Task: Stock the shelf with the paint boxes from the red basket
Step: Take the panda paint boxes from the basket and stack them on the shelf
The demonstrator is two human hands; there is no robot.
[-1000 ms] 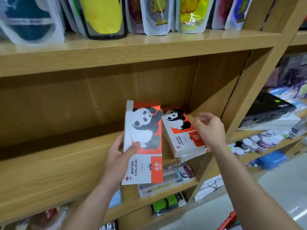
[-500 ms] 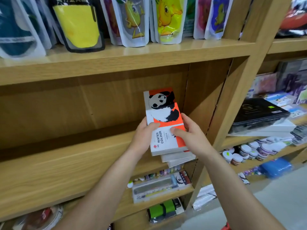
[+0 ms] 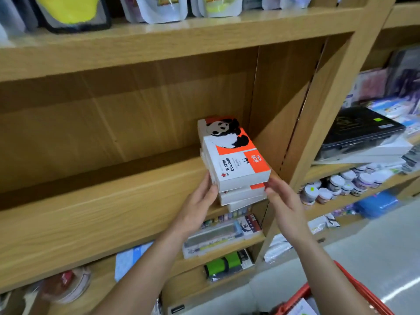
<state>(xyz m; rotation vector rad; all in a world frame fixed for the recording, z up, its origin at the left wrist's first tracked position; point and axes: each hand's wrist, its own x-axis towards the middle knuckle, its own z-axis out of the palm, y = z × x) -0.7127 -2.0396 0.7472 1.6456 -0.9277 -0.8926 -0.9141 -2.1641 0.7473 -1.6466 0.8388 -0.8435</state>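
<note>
A stack of three white-and-orange water colour boxes (image 3: 236, 160) with a panda print lies on the wooden shelf (image 3: 102, 208), at its right end by the upright. My left hand (image 3: 197, 208) touches the stack's front left corner with fingers spread. My right hand (image 3: 284, 201) rests its fingertips against the front right corner. Neither hand wraps around a box. The red basket (image 3: 354, 289) shows at the bottom right, under my right forearm, with a white box partly visible inside.
The upper shelf (image 3: 181, 35) carries hanging pouches. A wooden upright (image 3: 318, 110) stands right of the stack. Below are pen sets (image 3: 222, 233) and a green item (image 3: 227, 262). The right bay holds a black case (image 3: 361, 128) and small paint jars (image 3: 341, 185).
My left hand carried the panda box to the right and set it on top of the stack. Both hands slid to the stack's front corners. The camera tilted down and the basket came into view.
</note>
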